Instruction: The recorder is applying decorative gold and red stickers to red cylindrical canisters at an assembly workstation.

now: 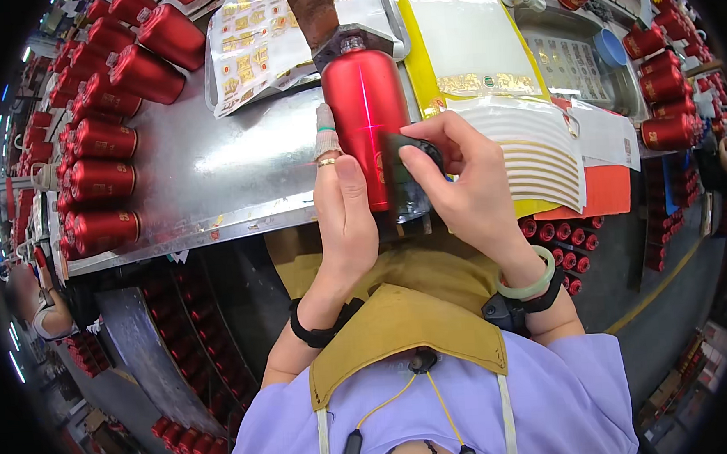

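A shiny red bottle (365, 103) lies on its side on the bench, its clear threaded neck pointing away from me into a dark metal holder (341, 41). My left hand (342, 203) grips the bottle's left side, with the thumb near its close end. A cloth wrap covers one fingertip, and a ring sits below it. Between the thumb and fingers of my right hand (467, 168) is a black squeegee (421, 152). Its blurred dark blade lies against the bottle's right side and covers part of the surface there.
Sheets of gold decals (255, 43) lie on a tray at the back left. A yellow-edged board (468, 24) with white sheets and gold strips is on the right. Behind it stand a sink (573, 76) and a blue bowl (610, 48). Several red bottles (102, 181) line the bench's left end.
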A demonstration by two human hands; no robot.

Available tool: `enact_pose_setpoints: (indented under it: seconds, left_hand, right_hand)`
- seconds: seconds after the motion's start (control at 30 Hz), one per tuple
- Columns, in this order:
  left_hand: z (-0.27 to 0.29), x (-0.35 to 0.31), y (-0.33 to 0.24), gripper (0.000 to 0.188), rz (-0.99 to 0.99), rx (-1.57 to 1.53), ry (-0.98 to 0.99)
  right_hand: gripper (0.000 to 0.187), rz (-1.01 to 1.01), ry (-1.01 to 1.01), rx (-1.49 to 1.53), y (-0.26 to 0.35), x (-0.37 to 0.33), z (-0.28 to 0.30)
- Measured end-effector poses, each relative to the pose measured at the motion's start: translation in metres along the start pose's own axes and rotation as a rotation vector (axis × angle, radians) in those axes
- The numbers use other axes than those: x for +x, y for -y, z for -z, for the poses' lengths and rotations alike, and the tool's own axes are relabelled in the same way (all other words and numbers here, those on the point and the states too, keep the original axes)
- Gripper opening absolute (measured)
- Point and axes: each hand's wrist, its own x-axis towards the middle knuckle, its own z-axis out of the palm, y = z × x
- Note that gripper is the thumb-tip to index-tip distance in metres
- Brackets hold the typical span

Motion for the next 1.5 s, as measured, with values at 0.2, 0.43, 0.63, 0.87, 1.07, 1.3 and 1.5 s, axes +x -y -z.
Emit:
enact_pose_setpoints:
  seconds: [0.2, 0.43, 0.63, 0.87, 1.07, 1.3, 1.5]
  left_hand:
    - [0.005, 0.006, 0.011, 0.088, -0.203, 0.059, 0.003]
    - [0.006, -0.003, -0.001, 0.076, -0.656, 0.921, 0.002]
    - [0.021, -0.004, 0.021, 0.077, -0.638, 0.599, -0.094]
    - [0.014, -0.017, 0.023, 0.072, -0.505, 0.569, -0.092]
    - [0.005, -0.018, 0.016, 0.068, -0.574, 0.724, -0.079]
    - [0.014, -0.017, 0.034, 0.072, -0.358, 0.412, -0.198]
    - [0.012, -0.022, 0.024, 0.079, -0.383, 0.457, -0.225]
  right_hand:
    - [0.019, 0.21, -0.012, -0.074, 0.007, 0.014, -0.008]
    - [0.026, 0.168, -0.188, 0.024, 0.001, 0.023, 0.043]
    - [0.038, 0.168, -0.15, 0.054, -0.005, 0.012, 0.039]
    - [0.032, 0.251, -0.24, 0.006, -0.003, 0.011, 0.038]
    - [0.024, 0.278, -0.177, -0.001, -0.001, 0.013, 0.031]
    - [0.027, 0.877, -0.07, -0.596, -0.003, 0.019, 0.02]
    - [0.026, 0.852, 0.23, -0.627, 0.005, -0.008, 0.002]
